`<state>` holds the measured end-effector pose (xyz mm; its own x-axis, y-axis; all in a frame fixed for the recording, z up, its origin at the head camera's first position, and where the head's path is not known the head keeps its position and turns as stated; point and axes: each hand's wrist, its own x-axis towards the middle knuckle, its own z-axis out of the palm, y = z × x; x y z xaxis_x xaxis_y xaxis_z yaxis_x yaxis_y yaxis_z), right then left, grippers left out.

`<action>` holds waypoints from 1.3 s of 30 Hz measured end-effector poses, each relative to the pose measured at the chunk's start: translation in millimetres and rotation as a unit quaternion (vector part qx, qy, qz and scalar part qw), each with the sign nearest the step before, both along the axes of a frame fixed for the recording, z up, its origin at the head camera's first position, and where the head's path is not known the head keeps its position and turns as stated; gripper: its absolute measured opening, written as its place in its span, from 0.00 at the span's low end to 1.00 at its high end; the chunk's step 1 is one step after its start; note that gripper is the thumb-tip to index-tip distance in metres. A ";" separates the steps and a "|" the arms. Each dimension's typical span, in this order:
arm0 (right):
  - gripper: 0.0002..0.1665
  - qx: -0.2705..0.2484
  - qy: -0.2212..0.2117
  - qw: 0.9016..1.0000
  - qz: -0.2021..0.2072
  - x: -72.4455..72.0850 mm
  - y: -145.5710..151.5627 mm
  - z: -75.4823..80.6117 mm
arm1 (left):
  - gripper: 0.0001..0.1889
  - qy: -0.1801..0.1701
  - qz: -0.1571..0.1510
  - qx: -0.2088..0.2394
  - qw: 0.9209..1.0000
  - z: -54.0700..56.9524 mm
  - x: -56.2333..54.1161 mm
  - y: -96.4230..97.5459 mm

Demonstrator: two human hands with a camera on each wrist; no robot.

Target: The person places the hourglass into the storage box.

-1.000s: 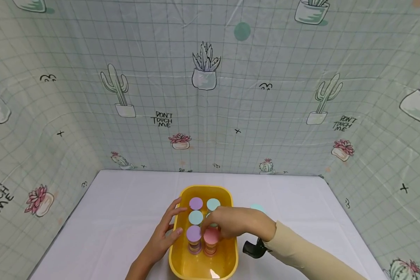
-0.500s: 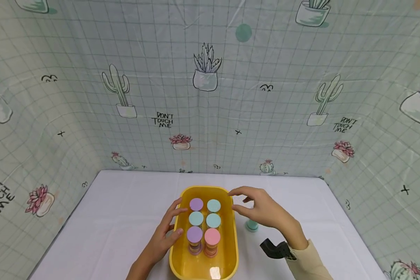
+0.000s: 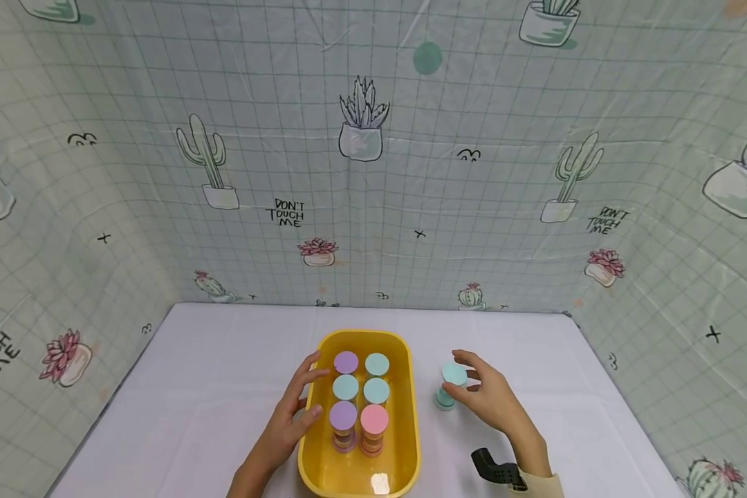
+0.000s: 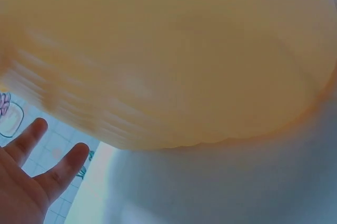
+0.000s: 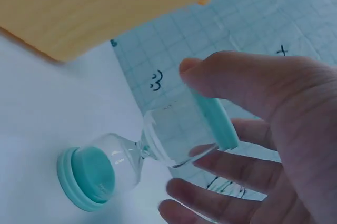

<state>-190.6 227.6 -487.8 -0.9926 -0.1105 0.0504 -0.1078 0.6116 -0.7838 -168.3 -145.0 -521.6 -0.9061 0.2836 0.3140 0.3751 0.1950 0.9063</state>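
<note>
A yellow tray [image 3: 361,477] holds several upright hourglasses in two columns, with purple, mint and pink caps. The nearest pair is a purple hourglass [image 3: 344,416] and a pink hourglass [image 3: 374,419]. My left hand [image 3: 281,425] rests at the tray's left rim, fingers extended. Right of the tray, a mint hourglass [image 5: 171,132] stands on the table, its mint sand in the lower bulb. Around its upper cap is my right hand [image 3: 492,394], thumb on one side and loosely bent fingers on the other. A gap shows between index finger and cap; firm contact cannot be confirmed.
A white cloth covers the table [image 3: 224,360]. Behind and at both sides hangs a grid-patterned curtain [image 3: 373,194] printed with cacti. A black strap [image 3: 496,470] sticks out from the right wrist. In the left wrist view the tray wall [image 4: 174,77] fills most of the picture.
My right hand has left the pink hourglass in the tray, crossed over the right rim and come to the mint hourglass on the table. The left hand has stayed in place.
</note>
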 end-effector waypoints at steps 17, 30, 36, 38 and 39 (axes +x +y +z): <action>0.34 -0.010 -0.007 1.000 -0.006 0.0 -2.4 -7.5 | 0.23 0.120 0.024 -0.047 0.991 0.5 -8.3 -10.4; 0.33 0.009 -0.002 1.000 -0.007 1.3 -3.0 -2.6 | 0.23 0.100 0.024 0.001 0.995 -6.4 -10.3 -2.9; 0.34 0.009 -0.008 1.000 -0.004 2.1 -3.8 -2.8 | 0.23 0.094 0.030 0.000 0.995 -6.0 -7.7 -2.7; 0.34 0.011 -0.010 1.000 -0.002 2.2 -4.5 -0.7 | 0.22 0.089 0.032 -0.003 0.995 -5.9 -7.9 -3.3; 0.34 0.012 -0.010 1.000 0.000 2.0 -5.0 0.2 | 0.22 0.088 0.032 -0.003 0.996 -5.8 -8.1 -3.6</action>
